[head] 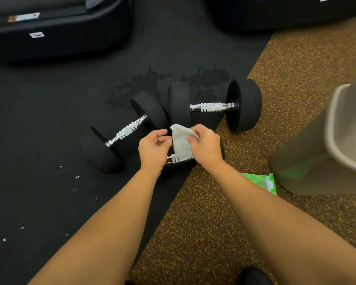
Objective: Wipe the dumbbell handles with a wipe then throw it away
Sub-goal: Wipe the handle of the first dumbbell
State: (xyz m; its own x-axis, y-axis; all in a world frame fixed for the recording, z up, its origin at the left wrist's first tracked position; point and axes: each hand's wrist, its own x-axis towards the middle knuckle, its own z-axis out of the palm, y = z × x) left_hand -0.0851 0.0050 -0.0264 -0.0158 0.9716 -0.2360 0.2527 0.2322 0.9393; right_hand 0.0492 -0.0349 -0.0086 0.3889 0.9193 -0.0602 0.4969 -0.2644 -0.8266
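Head view: my right hand [206, 145] pinches the wipe [182, 144] between thumb and curled fingers, lifting it just above the near handle [179, 158], which lies directly under my grip. My left hand [153, 148], fingers curled, meets the wipe's other edge; whether it truly pinches the wipe I cannot tell. I judge both hands are there to spread or refold the wipe so it wraps the bar. The left dumbbell [127, 130] lies ahead and left of my grip, the right dumbbell [212, 106] ahead and right, handles exposed for wiping. The bin [337, 130] stands off to the right, the pack [261, 181] at its foot, likely kept close for the throw-away.
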